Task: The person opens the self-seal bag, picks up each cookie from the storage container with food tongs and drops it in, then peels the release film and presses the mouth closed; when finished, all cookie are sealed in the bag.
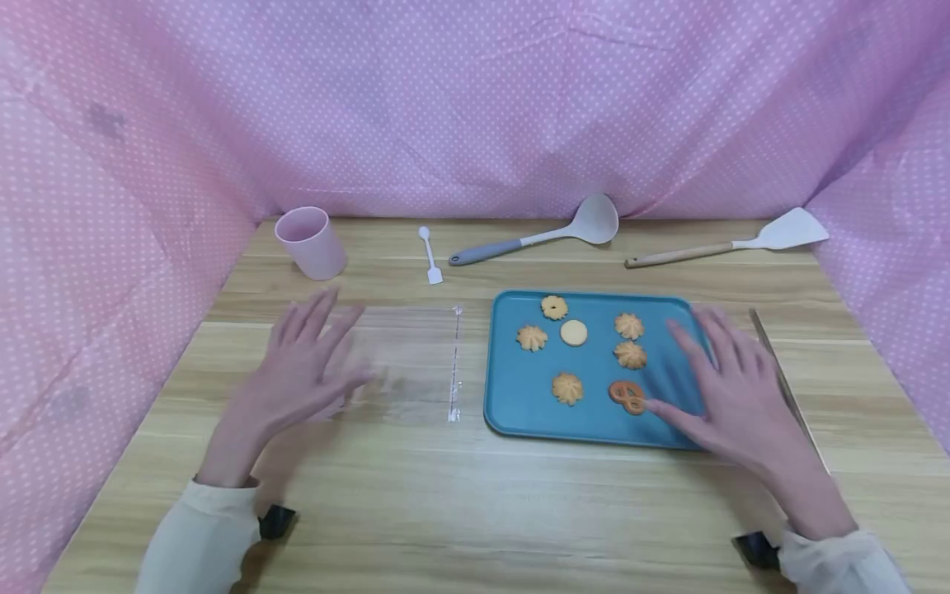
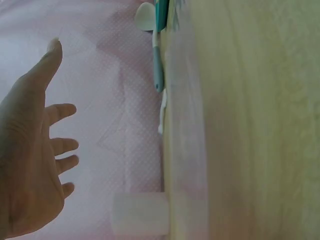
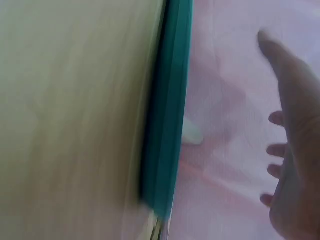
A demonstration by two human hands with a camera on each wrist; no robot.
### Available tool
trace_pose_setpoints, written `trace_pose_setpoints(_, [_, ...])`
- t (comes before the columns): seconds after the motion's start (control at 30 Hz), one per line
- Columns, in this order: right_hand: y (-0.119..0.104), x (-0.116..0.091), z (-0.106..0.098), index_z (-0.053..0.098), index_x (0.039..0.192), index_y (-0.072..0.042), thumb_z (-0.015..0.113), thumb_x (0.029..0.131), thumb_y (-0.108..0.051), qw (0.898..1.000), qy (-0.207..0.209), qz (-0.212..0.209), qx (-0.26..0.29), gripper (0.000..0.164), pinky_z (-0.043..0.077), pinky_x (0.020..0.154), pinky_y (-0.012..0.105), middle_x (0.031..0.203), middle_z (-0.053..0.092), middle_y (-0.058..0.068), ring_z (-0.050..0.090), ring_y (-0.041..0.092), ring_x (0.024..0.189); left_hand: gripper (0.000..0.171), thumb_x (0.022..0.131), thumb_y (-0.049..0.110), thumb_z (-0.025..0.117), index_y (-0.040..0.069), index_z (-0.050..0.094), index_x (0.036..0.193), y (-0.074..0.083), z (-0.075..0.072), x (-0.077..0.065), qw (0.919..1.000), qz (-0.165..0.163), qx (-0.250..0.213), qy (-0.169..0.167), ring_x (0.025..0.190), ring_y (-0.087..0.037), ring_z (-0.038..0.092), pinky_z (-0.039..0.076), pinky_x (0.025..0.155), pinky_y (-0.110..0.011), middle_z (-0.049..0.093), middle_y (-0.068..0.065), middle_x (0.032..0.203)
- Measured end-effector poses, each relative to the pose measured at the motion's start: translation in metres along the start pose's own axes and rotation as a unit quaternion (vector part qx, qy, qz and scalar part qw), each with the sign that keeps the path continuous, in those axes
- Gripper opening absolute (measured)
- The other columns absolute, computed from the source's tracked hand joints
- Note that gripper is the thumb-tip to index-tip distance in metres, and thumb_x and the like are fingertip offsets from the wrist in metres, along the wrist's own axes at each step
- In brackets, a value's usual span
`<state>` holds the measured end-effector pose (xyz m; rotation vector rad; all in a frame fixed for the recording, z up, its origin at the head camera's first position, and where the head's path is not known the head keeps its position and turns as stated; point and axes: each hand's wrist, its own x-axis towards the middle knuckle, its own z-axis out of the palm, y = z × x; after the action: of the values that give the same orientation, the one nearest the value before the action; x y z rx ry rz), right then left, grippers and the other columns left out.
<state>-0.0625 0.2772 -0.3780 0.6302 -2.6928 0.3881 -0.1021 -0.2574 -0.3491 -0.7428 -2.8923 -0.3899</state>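
"So, the state of each grip?"

"Left grip [image 1: 300, 371]: fingers spread, nothing held, above the left part of the clear bag [image 1: 416, 363]. Right grip [image 1: 735, 404]: likewise spread and unloaded, above the right side of the tray [image 1: 512, 412], thumb near the pretzel [image 1: 627, 398]."

"Positions?"

"Bag flat on the desk [image 1: 460, 511], left of the tray. Biscuits [image 1: 567, 388] spaced out on the tray; pretzel near its front edge, right of centre."

"Handling, by judgement?"

"Bag: almost weightless, limp, probably slick; pinch at an edge, clear of the strip [image 1: 454, 363] along its right. Biscuits: light, stiff, brittle; take by opposite rims, gently. Pretzel: thin strands, likely most fragile; hold across its outline, not by one loop. Tray: rigid; lift level by both short sides, since loose biscuits could slide."
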Motion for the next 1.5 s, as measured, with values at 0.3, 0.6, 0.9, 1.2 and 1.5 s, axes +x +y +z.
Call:
trace_pose_setpoints(0.3, [-0.040, 0.040, 0.032, 0.059, 0.137, 0.000, 0.043, 0.108, -0.057, 0.984, 0.011, -0.155, 0.084, 0.066, 0.046, 0.099, 0.065, 0.138, 0.056, 0.021, 0.052, 0.042, 0.127, 0.064, 0.100, 0.045, 0.068, 0.011, 0.052, 0.150, 0.003, 0.028, 0.023, 0.9927, 0.015, -0.114, -0.038, 0.143, -0.041, 0.039, 0.032, 0.116, -0.063, 0.046, -0.016, 0.155])
trace_pose_setpoints(0.6, [-0.081, 0.075, 0.053, 0.060, 0.140, -0.006, 0.063, 0.103, -0.042, 0.974, -0.087, -0.183, 0.102, 0.051, 0.046, 0.107, 0.056, 0.141, 0.056, 0.015, 0.050, 0.034, 0.130, 0.051, 0.102, 0.032, 0.068, 0.006, 0.058, 0.144, 0.013, 0.045, 0.042, 0.9841, 0.000, -0.169, -0.055, 0.139, -0.040, 0.045, 0.036, 0.116, -0.060, 0.051, -0.019, 0.150])
trace_pose_setpoints(0.9, [-0.114, 0.106, 0.077, 0.063, 0.140, -0.008, 0.063, 0.103, -0.041, 0.963, -0.146, -0.213, 0.072, 0.049, 0.046, 0.108, 0.055, 0.143, 0.055, 0.013, 0.050, 0.033, 0.133, 0.048, 0.100, 0.032, 0.071, 0.005, 0.063, 0.139, 0.010, 0.062, 0.053, 0.9927, 0.033, -0.105, -0.049, 0.137, -0.041, 0.048, 0.036, 0.117, -0.058, 0.055, -0.022, 0.146])
trace_pose_setpoints(1.2, [-0.134, 0.122, 0.094, 0.059, 0.146, -0.009, 0.057, 0.106, -0.045, 0.954, -0.190, -0.225, 0.058, 0.054, 0.038, 0.115, 0.055, 0.152, 0.051, 0.014, 0.042, 0.034, 0.143, 0.046, 0.098, 0.030, 0.073, 0.002, 0.067, 0.134, 0.001, 0.077, 0.058, 0.9897, 0.140, -0.030, 0.003, 0.129, -0.041, 0.056, 0.042, 0.113, -0.055, 0.062, -0.022, 0.138])
trace_pose_setpoints(1.5, [-0.144, 0.127, 0.104, 0.055, 0.150, -0.009, 0.052, 0.107, -0.049, 0.948, -0.228, -0.215, 0.061, 0.059, 0.035, 0.117, 0.055, 0.159, 0.045, 0.012, 0.036, 0.032, 0.149, 0.050, 0.098, 0.035, 0.072, 0.001, 0.067, 0.135, 0.002, 0.088, 0.058, 0.9835, 0.180, -0.015, 0.011, 0.132, -0.039, 0.055, 0.042, 0.114, -0.053, 0.061, -0.022, 0.141])
